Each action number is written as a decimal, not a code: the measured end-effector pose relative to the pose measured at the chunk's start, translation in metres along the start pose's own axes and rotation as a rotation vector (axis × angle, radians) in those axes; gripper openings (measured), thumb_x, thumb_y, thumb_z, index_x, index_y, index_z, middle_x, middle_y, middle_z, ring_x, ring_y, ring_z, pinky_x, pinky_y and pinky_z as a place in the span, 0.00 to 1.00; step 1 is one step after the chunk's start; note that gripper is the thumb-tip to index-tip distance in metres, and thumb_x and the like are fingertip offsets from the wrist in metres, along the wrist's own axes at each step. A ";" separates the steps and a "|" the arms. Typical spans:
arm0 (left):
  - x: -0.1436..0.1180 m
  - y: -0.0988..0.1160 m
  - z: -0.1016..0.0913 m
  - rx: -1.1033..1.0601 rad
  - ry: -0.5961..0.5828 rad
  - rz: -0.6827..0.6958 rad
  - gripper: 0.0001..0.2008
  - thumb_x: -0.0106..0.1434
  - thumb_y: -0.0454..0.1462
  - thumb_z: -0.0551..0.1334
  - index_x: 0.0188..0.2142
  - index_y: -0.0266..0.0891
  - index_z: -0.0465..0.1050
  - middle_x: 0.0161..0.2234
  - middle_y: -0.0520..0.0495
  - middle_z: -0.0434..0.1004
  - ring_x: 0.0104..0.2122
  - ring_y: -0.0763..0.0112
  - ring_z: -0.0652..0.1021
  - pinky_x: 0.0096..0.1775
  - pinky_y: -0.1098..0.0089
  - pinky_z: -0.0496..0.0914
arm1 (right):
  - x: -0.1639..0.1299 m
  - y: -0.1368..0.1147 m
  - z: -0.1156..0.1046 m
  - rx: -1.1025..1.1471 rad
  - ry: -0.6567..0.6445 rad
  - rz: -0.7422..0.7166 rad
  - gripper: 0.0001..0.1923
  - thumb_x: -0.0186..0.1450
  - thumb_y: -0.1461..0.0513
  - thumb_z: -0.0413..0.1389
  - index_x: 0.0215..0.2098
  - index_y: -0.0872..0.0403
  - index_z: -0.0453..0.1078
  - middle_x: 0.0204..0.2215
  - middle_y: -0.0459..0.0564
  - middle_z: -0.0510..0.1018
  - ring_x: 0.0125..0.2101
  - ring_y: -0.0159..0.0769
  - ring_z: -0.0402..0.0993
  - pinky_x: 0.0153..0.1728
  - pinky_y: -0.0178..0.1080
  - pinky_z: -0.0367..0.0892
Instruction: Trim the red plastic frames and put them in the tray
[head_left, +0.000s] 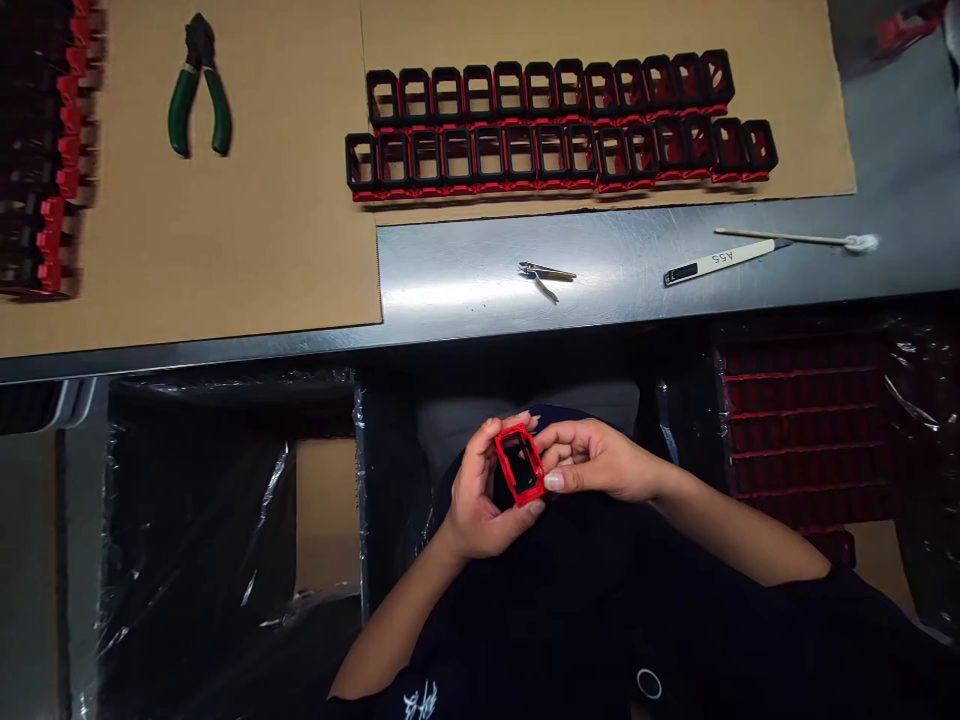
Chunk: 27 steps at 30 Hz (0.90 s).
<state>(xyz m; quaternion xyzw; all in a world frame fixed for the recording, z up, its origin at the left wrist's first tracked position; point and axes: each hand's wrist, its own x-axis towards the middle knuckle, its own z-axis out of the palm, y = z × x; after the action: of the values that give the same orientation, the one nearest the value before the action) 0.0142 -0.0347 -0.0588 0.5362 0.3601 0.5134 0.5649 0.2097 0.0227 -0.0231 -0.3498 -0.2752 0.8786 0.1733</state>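
Both of my hands hold one small red rectangular frame with a black inside (pixel 519 464) over my lap, below the table edge. My left hand (pixel 480 495) cups it from the left and underneath. From the right, my right hand (pixel 592 460) pinches it, thumb on its lower right corner. On the cardboard sheet (pixel 262 200) at the back of the table stand two long rows of black-and-red frames (pixel 559 125) of the same kind, side by side.
Green-handled pliers (pixel 199 90) lie on the cardboard at the back left. Stacked red-and-black parts (pixel 49 150) fill the far left edge. On the bare metal table lie tweezers (pixel 546 274), a white tool marked A55 (pixel 716 261) and a cotton swab (pixel 802 239). Plastic-lined bins (pixel 806 420) stand below.
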 end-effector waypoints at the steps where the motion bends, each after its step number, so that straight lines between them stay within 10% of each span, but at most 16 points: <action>1: 0.001 0.001 0.000 0.007 -0.006 0.009 0.42 0.63 0.38 0.69 0.70 0.50 0.48 0.65 0.35 0.65 0.62 0.51 0.72 0.60 0.46 0.69 | 0.000 0.001 -0.001 0.010 -0.006 -0.002 0.22 0.56 0.56 0.73 0.43 0.58 0.74 0.28 0.44 0.79 0.27 0.26 0.74 0.32 0.30 0.66; 27: 0.002 0.001 0.000 0.101 -0.006 -0.026 0.42 0.60 0.35 0.70 0.68 0.47 0.50 0.64 0.33 0.66 0.59 0.54 0.75 0.59 0.50 0.72 | -0.003 0.005 0.004 -0.071 0.087 -0.108 0.21 0.56 0.56 0.73 0.40 0.57 0.73 0.34 0.46 0.79 0.33 0.28 0.76 0.38 0.32 0.70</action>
<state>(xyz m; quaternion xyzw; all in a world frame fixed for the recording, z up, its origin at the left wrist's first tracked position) 0.0144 -0.0332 -0.0574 0.5607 0.3911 0.4856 0.5449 0.2083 0.0154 -0.0223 -0.3783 -0.3170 0.8416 0.2195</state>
